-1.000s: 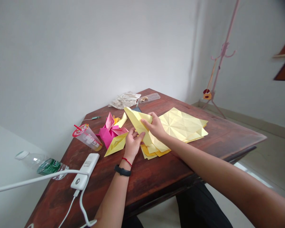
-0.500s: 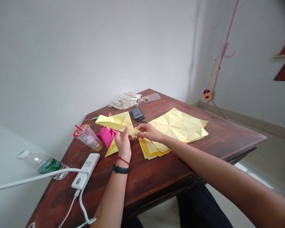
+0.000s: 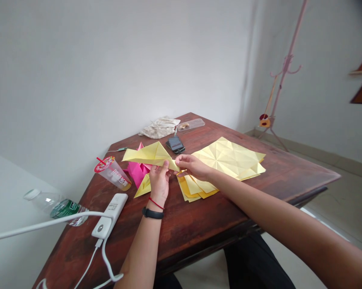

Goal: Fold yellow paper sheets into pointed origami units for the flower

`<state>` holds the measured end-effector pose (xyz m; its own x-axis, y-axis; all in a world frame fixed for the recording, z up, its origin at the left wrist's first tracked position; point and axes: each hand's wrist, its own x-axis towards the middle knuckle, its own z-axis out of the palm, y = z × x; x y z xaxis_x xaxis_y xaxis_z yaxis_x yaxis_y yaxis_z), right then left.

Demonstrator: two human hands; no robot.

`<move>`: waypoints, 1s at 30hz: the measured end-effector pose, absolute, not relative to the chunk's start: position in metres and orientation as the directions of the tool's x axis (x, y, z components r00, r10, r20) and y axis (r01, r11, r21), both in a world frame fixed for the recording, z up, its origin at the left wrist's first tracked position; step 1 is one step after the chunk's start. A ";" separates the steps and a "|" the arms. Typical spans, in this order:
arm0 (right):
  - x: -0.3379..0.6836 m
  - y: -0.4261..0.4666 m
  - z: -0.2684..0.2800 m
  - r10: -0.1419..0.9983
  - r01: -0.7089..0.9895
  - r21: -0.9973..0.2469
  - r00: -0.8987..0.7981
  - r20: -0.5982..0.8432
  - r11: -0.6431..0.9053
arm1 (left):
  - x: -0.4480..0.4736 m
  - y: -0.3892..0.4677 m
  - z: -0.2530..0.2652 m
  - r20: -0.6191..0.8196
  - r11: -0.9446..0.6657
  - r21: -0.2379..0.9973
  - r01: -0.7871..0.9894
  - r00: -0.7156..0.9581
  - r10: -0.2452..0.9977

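A partly folded sheet of yellow origami paper (image 3: 152, 152) is held up above the table between both hands. My left hand (image 3: 160, 178) is closed on its lower edge, thumb on the near face. At the paper's right end, my right hand (image 3: 193, 166) pinches the narrow tip. Behind and below lie a pink folded paper piece (image 3: 136, 172) and a yellow folded paper piece (image 3: 143, 186), both partly covered. To the right of my right hand spreads a stack of creased yellow sheets (image 3: 225, 158).
On the wooden table (image 3: 193, 228) stand a tilted-looking plastic cup (image 3: 117, 176), a water bottle (image 3: 60, 206) and a white power strip (image 3: 110, 216) with cables. Farther back lie a phone (image 3: 175, 144), a crumpled cloth (image 3: 159, 127) and a clear tray (image 3: 194, 124). A pink coat rack (image 3: 281, 86) stands beyond.
My right hand has shifted slightly right with the tip of the yellow paper, and its fingers have moved around the end. The paper's upper flap sits at a slightly different angle.
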<state>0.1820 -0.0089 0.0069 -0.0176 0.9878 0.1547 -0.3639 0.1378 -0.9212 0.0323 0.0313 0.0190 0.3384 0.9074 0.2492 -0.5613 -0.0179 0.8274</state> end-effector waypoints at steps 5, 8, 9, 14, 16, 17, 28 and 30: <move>0.183 -0.011 0.008 0.986 -0.465 -0.877 -0.047 0.158 0.118 | 0.033 0.033 0.016 0.273 -0.004 0.805 -0.593 0.365 0.890; 0.184 -0.010 0.008 0.989 -0.513 -0.852 -0.042 0.144 0.103 | 0.032 0.033 0.014 0.256 0.016 0.816 -0.578 0.386 0.886; 0.184 -0.009 0.008 0.990 -0.523 -0.846 -0.033 0.139 0.102 | 0.032 0.033 0.014 0.250 0.024 0.820 -0.572 0.395 0.884; 0.182 -0.006 0.008 0.976 -0.489 -0.844 0.119 0.184 0.219 | 0.031 0.030 0.014 0.230 0.037 0.831 -0.555 0.404 0.886; 0.181 -0.004 0.009 0.954 -0.432 -0.854 0.205 0.220 0.290 | 0.032 0.028 0.015 0.214 0.055 0.837 -0.544 0.420 0.882; 0.182 -0.003 0.009 0.940 -0.397 -0.859 0.243 0.240 0.322 | 0.032 0.027 0.016 0.204 0.069 0.841 -0.537 0.432 0.879; 0.186 0.001 0.003 0.830 0.102 -0.883 0.307 0.465 0.457 | 0.037 0.023 0.012 0.248 -0.037 0.887 -0.460 0.408 0.879; 0.185 -0.001 0.004 0.814 0.147 -0.875 0.321 0.484 0.462 | 0.038 0.024 0.010 0.235 -0.034 0.881 -0.471 0.374 0.897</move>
